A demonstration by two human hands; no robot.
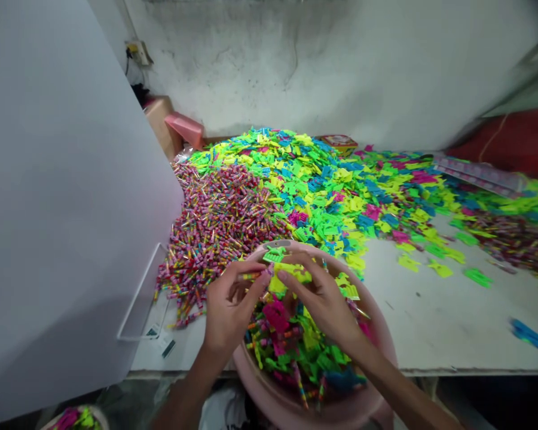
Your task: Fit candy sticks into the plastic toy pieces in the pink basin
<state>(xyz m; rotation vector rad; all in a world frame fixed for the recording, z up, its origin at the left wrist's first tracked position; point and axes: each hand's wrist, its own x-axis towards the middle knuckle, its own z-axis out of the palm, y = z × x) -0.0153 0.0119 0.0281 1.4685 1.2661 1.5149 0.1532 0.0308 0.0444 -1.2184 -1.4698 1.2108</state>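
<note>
Both hands are raised over a pink tub [388,334]. My left hand [228,304] pinches a small multicoloured crayon-like stick [253,276] between thumb and fingers. In my right hand [320,292] is a flat yellow plastic cut-out piece [293,273], its near end close to the tip of the stick. Whether the two touch is hard to tell. A green comb-like piece [275,254] shows just beyond the fingertips. Below the hands, the tub holds a jumble of green, yellow, pink and blue pieces mixed with similar sticks.
Left of the tub lies a heap of patterned sticks [224,209]. Behind it spreads a large pile of coloured plastic pieces [314,179] on the white table [399,310]. A white panel [72,179] stands at the left. Blue pieces [531,335] lie near the right edge.
</note>
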